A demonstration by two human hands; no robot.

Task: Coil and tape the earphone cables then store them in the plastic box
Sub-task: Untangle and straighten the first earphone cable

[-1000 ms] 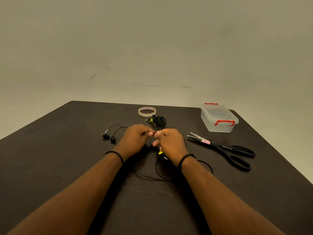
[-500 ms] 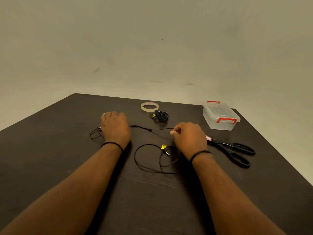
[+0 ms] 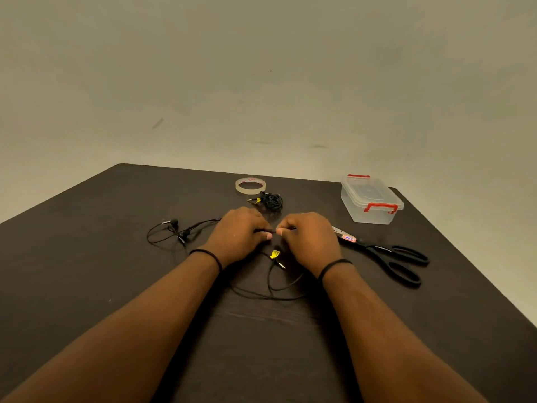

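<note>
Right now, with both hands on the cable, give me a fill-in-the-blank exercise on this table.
1. The plastic box has its lid ____.
2. The tape roll lies just behind a second, already ____ earphone bundle.
3. The left hand and right hand both pinch the black ____.
4. The scissors lie on the person's ____ side.

Missing words: on; coiled; cable; right

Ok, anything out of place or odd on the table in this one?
Nothing stands out. The loose earphone cable sprawls uncoiled while both hands pinch it, the plastic box sits closed, and the scissors, tape roll and a bundled cable lie flat.
</note>
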